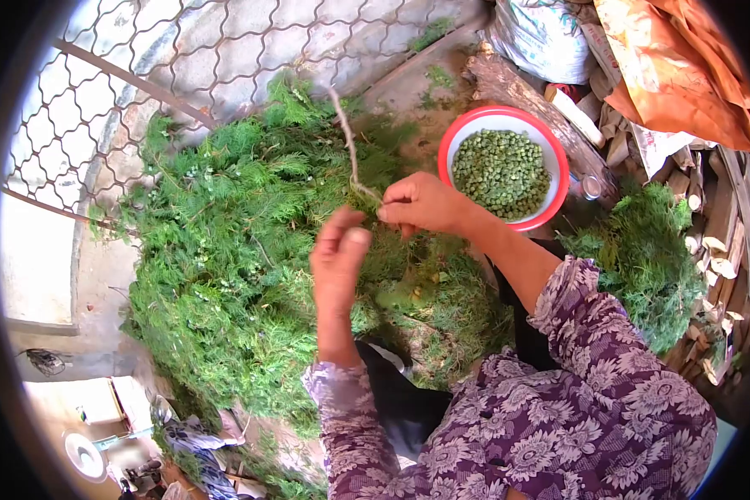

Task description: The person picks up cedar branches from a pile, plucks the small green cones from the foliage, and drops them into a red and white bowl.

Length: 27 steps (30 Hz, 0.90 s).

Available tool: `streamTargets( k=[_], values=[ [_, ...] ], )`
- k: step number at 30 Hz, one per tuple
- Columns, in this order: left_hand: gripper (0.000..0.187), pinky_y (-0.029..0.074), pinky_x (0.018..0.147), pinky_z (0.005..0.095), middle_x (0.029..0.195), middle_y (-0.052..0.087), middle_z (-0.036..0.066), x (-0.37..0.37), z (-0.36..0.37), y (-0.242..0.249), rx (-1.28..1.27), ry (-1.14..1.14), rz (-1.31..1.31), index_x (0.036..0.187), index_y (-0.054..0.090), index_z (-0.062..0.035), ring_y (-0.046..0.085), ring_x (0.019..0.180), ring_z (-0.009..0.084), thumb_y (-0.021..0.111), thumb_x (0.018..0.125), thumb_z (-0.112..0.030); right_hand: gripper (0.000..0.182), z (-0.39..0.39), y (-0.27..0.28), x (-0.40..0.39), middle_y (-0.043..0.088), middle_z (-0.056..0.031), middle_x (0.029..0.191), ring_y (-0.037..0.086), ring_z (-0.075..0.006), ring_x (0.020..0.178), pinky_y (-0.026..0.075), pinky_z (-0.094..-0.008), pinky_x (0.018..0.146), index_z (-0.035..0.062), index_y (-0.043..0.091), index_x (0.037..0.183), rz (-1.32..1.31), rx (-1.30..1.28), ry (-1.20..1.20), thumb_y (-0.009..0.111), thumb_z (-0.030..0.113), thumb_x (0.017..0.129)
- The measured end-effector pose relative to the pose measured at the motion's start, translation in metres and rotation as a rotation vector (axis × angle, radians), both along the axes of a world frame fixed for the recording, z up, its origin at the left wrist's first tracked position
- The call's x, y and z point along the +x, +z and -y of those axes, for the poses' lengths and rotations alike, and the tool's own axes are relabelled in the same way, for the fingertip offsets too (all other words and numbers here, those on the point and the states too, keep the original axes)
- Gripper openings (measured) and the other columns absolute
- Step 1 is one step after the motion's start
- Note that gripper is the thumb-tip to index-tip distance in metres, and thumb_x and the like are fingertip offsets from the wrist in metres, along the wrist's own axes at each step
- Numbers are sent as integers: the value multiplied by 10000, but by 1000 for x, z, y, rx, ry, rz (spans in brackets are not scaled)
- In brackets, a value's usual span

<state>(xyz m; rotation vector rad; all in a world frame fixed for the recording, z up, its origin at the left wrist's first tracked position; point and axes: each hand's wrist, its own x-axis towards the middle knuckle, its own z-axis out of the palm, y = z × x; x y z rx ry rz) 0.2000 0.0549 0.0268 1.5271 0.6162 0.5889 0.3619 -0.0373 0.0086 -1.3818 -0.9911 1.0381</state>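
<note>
A thin bare brown twig (348,142) rises from the fingertips of my right hand (421,204), which pinches its lower end. Just left of it, my left hand (337,254) is raised with thumb and fingers apart, and nothing shows between them. Under both hands spreads a large heap of green feathery branches (233,250) with small pale cones or berries on it. To the right of my right hand stands a white basin with a red rim (443,158), holding many small green cones or berries (500,173).
A wire mesh (242,42) lies beyond the heap. At the right are a log (525,92), split firewood (725,208), a white sack (546,37), an orange sheet (683,67) and a smaller green pile (642,258). A white fan (85,456) is at lower left.
</note>
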Motion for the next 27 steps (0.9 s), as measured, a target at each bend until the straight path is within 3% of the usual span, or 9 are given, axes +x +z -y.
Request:
streamTargets(
  k=[2,3,5,8,15,18,19,21,27],
  values=[
    [385,426,806,261,1040,580,116,7,15,-24,5,-245,-150,1097,541,4,513,976,132,641,781,-191,222,3,0,4,551,-2,589,520,-61,506,411,-212,468,18,573,697,-70,42,-24,583,203,820],
    [385,426,806,261,1040,580,116,10,20,-34,5,-251,-153,1097,541,4,513,976,132,641,781,-191,222,5,0,5,551,-2,589,520,-61,506,411,-212,468,18,573,697,-73,42,-30,583,203,820],
    [310,437,748,251,965,603,90,13,29,-43,133,-431,-264,1014,576,26,534,878,111,633,783,-172,212,9,8,2,555,-8,596,506,-56,499,405,-205,467,19,579,717,-180,17,-5,585,204,821],
    [255,433,679,236,842,612,55,13,34,-44,-111,-441,-421,945,592,36,539,764,92,622,787,-163,216,6,5,1,562,-13,602,508,-57,504,405,-200,474,20,589,723,-207,46,-17,580,208,828],
    [145,438,625,202,743,606,4,1,21,-18,-60,-491,-484,877,612,19,540,677,58,602,811,-109,228,1,1,10,591,-17,714,536,-74,577,426,-197,524,32,592,863,-288,16,-25,566,258,841],
    [167,438,615,222,750,613,21,-4,13,-13,-82,-331,-388,855,621,26,533,647,78,614,797,-130,247,5,14,9,579,-7,707,528,-71,574,413,-187,524,41,586,879,-277,1,-174,574,283,832],
    [142,447,616,226,761,620,30,-4,9,-11,-198,-155,-205,846,622,16,541,644,82,615,798,-118,242,5,11,10,560,5,691,510,-68,555,398,-183,509,46,579,888,-295,25,-227,602,273,810],
    [90,470,617,243,769,625,41,-5,1,-5,-349,134,59,820,617,-16,556,643,96,618,808,-105,249,8,11,15,561,0,683,513,-72,556,410,-200,505,38,588,877,-305,36,-208,627,269,792],
    [116,471,601,256,743,601,33,-7,-4,-3,-493,354,232,811,582,-27,545,637,108,617,820,-137,224,2,10,-10,574,-17,670,498,-66,537,405,-208,499,38,615,786,-251,-29,20,698,233,716]
  ],
)
